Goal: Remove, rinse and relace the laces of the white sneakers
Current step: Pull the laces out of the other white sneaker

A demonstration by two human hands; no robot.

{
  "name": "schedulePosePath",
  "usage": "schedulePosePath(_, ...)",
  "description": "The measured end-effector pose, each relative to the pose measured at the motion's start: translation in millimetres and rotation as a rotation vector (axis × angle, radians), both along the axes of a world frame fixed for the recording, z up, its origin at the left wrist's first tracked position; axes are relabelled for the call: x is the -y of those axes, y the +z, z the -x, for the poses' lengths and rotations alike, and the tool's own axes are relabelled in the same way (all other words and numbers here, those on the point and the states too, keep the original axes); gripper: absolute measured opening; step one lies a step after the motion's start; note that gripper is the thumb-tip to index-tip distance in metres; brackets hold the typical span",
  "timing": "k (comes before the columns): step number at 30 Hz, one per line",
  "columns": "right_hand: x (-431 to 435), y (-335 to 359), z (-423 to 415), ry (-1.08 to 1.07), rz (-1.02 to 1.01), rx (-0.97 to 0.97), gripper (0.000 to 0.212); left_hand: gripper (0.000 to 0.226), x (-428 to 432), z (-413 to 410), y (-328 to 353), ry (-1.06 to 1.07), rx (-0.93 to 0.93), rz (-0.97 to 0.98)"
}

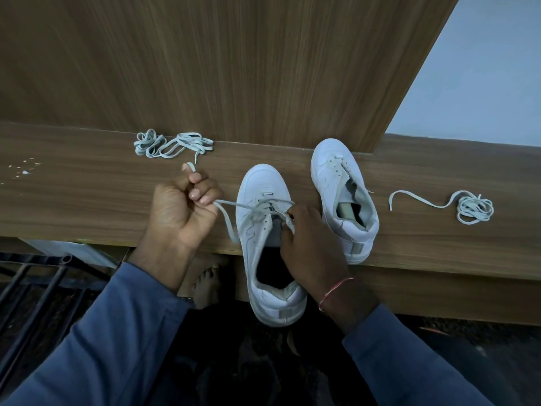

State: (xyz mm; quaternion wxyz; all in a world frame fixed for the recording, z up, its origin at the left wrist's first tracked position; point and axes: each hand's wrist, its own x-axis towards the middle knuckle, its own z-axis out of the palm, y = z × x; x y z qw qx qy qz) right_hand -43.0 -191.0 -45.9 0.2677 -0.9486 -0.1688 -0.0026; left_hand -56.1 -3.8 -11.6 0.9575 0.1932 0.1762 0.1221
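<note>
Two white sneakers stand on a wooden ledge (87, 200). The nearer sneaker (263, 259) overhangs the front edge, heel toward me. A white lace (234, 204) runs through its upper eyelets. My left hand (181, 209) is closed on one end of that lace, pulled out to the left, with the tip sticking up past my fingers. My right hand (310, 247) pinches the lace at the eyelets on the shoe's right side. The second sneaker (342, 197) sits to the right with no lace in it.
A loose bundle of laces (172, 145) lies at the back left of the ledge, another lace (468, 208) at the right. A wooden panel (234, 60) rises behind. Below the ledge are a bare foot (206, 285) and black metal bars (35, 288). White crumbs (25, 168) dot the far left.
</note>
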Motion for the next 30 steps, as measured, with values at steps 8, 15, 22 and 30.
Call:
schedulePosePath(8, -1.7, -1.9, -0.6, 0.009, -0.003, 0.043, 0.022, 0.019, 21.7, 5.0, -16.7, -0.331, -0.322, -1.778)
schedulePosePath(15, -1.5, -2.4, -0.2, 0.020, -0.016, 0.025, 0.024, 0.020, 23.9, 3.9, -16.7, -0.672, -0.270, -2.003)
schedulePosePath(22, -2.8, -3.0, 0.9, 0.007, -0.016, 0.044, 0.021, 0.028, 9.4, 1.9, -2.5, -0.328, -0.124, -0.655)
schedulePosePath(30, -1.1, -1.1, 0.8, 0.002, -0.019, -0.001, 0.022, 0.022, -38.4, -2.5, -15.5, 0.294, -0.355, -0.510)
